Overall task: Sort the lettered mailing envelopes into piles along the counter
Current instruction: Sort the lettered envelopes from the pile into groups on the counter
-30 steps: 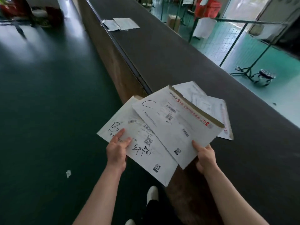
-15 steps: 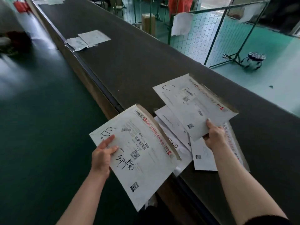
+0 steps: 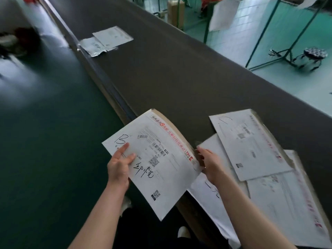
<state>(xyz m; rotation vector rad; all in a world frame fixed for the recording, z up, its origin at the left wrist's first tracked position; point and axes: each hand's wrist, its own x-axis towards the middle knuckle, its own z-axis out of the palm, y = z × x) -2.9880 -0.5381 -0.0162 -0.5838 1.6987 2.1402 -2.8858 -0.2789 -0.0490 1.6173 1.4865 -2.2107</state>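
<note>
Over the near edge of the counter (image 3: 179,72), the left hand (image 3: 118,166) pinches the B envelope (image 3: 158,159). The right hand (image 3: 210,162) grips its other side. It could slip to the floor, or land on the wrong pile (image 3: 251,146) just beside it.

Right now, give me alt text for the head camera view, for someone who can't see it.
Both hands hold a white envelope marked B: left hand grips its left edge, right hand its right edge. Beside it, a pile topped by the C envelope lies on the dark counter; another pile lies farther along.
</note>
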